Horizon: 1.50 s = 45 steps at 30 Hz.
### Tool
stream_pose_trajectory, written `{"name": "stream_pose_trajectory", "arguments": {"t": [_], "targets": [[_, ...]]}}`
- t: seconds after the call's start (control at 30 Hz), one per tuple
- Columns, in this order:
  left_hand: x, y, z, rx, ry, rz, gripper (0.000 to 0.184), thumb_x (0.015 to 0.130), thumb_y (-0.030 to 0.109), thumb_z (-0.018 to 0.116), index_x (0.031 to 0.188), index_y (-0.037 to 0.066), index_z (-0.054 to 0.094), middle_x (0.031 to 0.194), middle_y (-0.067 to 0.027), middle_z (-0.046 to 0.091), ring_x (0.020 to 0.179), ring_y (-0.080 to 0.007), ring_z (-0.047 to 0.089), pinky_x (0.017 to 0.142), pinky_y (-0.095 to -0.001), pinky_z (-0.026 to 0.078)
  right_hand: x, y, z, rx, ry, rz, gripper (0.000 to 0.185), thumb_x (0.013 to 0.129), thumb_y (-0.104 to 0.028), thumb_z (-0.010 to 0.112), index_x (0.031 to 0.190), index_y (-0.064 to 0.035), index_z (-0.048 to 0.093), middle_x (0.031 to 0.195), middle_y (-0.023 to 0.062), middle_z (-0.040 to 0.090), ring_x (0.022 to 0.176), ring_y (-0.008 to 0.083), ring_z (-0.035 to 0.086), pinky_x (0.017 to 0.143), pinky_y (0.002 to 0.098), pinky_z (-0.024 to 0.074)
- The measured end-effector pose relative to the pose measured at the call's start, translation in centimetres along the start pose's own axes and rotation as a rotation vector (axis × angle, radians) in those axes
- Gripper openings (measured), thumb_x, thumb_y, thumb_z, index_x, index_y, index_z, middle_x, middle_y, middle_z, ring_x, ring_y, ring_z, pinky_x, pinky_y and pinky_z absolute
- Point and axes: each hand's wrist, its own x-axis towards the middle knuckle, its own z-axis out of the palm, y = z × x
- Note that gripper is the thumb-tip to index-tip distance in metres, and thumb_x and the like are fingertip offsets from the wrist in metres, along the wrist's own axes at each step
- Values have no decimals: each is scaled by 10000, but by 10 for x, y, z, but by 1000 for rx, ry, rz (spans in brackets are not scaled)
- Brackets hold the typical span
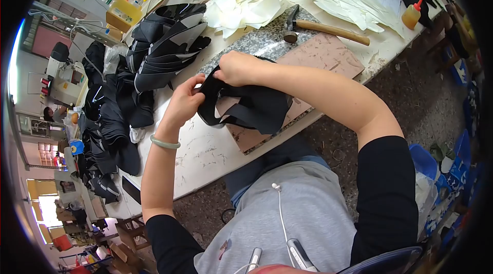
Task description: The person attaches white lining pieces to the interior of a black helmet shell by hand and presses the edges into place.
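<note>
A black shoe upper (262, 105) is held up over the near edge of the worktable. My left hand (184, 100) pinches its left edge between thumb and fingers. Higher up, my right hand (235, 68) is closed on the upper's top edge, close to the left one. Beneath the piece lie a speckled stone slab (257, 43) and a brownish board (321, 57). Beyond my right forearm a hammer (328, 31) with a wooden handle rests, its head on the slab.
Stacked black and grey shoe pieces (167, 48) stand at the left, with more dark pieces (115, 130) along that edge. Cream sheets (246, 7) lie behind the slab. A red-tipped glue bottle (412, 14) stands far right. A phone (131, 189) lies at the left corner.
</note>
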Motion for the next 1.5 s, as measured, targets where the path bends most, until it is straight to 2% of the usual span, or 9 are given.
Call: {"name": "stream_pose_trajectory", "arguments": {"t": [0.1,0.33,0.47,0.53,0.63,0.77,0.9,1.1,1.5], "targets": [[-4,9,10,-316,-64,-51,480,750,-89,549,1228,-47,554,1165,-108,622,805,-92,598,644,-229,472,-8,-14,-3,-35,-50,46,351,894,-317,588,1001,1,690,1023,220,670,1000,367,642,852,436,514],[-8,22,6,123,-115,-135,310,812,-41,634,1121,-71,639,939,-58,690,831,-92,625,781,-235,506,-19,-13,5,-60,-130,55,392,789,-385,679,960,-34,717,959,179,696,934,341,668,824,407,527],[-14,29,4,137,-168,-152,383,801,-39,595,1183,-51,617,917,-47,669,797,-81,587,711,-223,476,-14,5,-1,148,-159,-70,260,660,-229,651,804,-29,733,780,197,685,769,318,679,731,382,539],[-19,43,7,211,-204,-147,408,793,-56,589,1201,-55,607,961,-41,658,854,-83,577,784,-223,481,-12,6,-4,137,-187,-51,255,666,-236,665,795,-27,732,773,193,685,751,316,678,712,381,540],[-20,34,8,123,-218,-128,412,792,-51,519,1189,-21,623,870,-21,641,739,-66,544,672,-198,451,-9,6,-4,122,-193,-39,269,663,-258,691,777,-17,727,761,194,682,736,314,678,690,378,540],[-19,26,-2,153,-268,-157,306,780,-19,651,1085,-39,643,903,-36,671,780,-78,594,724,-219,485,-18,-1,-10,66,-202,-54,337,700,-341,714,775,-12,719,691,187,663,654,288,660,628,372,529],[-22,18,14,314,-170,-103,211,721,109,778,830,8,629,739,-48,657,660,-105,597,607,-244,477,-18,-7,5,47,-244,-95,403,690,-395,740,740,2,699,663,158,658,615,271,647,600,368,525],[-37,20,16,222,-115,-122,161,802,55,701,928,-26,640,802,-68,684,724,-106,626,648,-256,499,-28,10,-2,471,-448,182,338,756,-353,738,775,-17,710,667,79,654,558,182,625,492,332,517],[-47,19,12,-136,-326,-180,290,876,-26,583,1164,-51,599,975,-40,674,854,-82,602,784,-241,490,-13,9,-5,231,-447,83,319,756,-319,747,764,-2,711,630,73,635,528,161,577,476,325,452]]}}
